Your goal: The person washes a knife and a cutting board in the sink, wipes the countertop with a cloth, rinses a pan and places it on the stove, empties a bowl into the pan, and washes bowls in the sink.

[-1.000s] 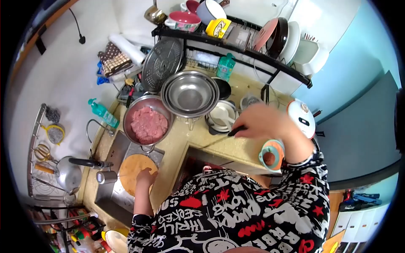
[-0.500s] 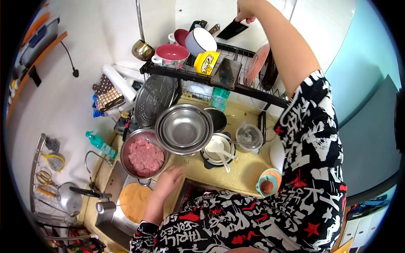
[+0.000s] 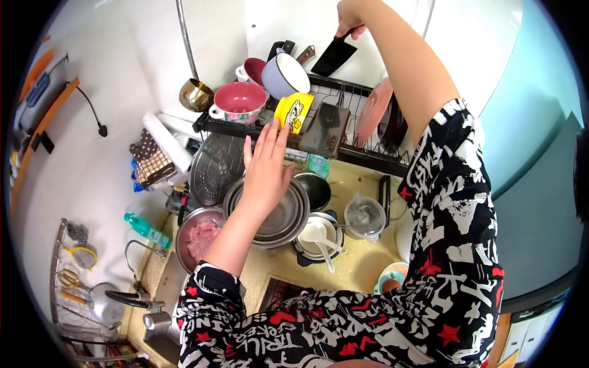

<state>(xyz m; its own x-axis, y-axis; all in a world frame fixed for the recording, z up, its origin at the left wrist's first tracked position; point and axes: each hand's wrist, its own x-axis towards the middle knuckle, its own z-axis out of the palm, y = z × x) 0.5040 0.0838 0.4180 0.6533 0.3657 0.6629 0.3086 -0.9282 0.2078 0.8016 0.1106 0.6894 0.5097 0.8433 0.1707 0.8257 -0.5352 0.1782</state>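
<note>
My right hand [image 3: 350,26] is raised above the rack's right half, its fingers closed on the handle of a black cleaver [image 3: 334,57], whose blade hangs down to the left. My left hand [image 3: 267,172] reaches up with its fingers apart, the tips at the lower edge of a yellow container [image 3: 294,112]; whether they touch it I cannot tell. Beneath that hand are nested steel bowls [image 3: 293,216]. My left forearm partly covers a steel pot of pink raw meat [image 3: 201,238].
A black dish rack [image 3: 368,156] holds a pink-lined bowl [image 3: 241,100], a white-and-lilac pot [image 3: 286,75] and a dark phone [image 3: 327,130]. On the counter are a white spoon [image 3: 315,234], a clear jug [image 3: 364,216] and a green bottle [image 3: 147,230]. A brass-coloured ladle [image 3: 196,95] hangs at left.
My left hand has risen from beside the meat pot to the front of the rack. The cleaver in my right hand has turned, its blade now pointing more downward.
</note>
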